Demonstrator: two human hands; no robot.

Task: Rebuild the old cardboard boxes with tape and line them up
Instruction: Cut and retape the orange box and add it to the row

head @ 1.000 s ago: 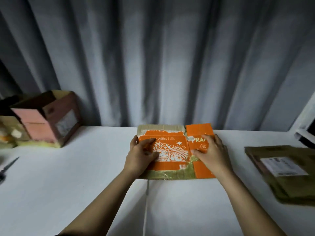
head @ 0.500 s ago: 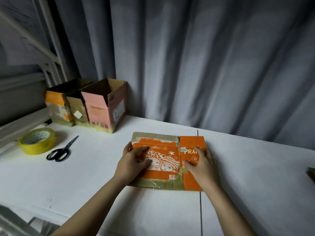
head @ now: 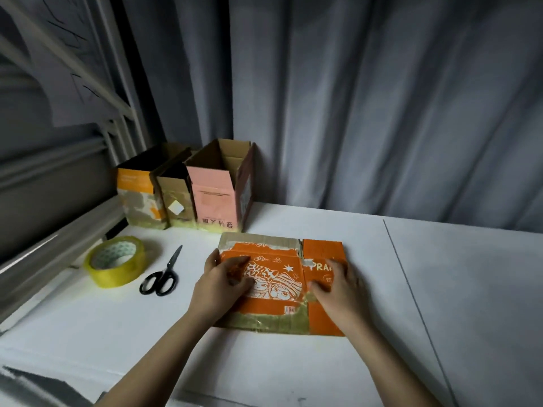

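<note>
Setting: domestic room, apparently a bedroom or study corner used for packing work. Evidence: white bench [head: 323, 368] set against full-length grey curtains [head: 382, 98]; white metal frame with diagonal rails [head: 88, 80] at left, resembling a bunk bed or rack, exact kind unclear. Work items: yellowish tape roll [head: 116, 265], black-handled scissors [head: 161, 277], three reused open-topped cardboard boxes [head: 188, 192] in a row at the curtain. Lighting dim; no industrial fittings visible.
</note>
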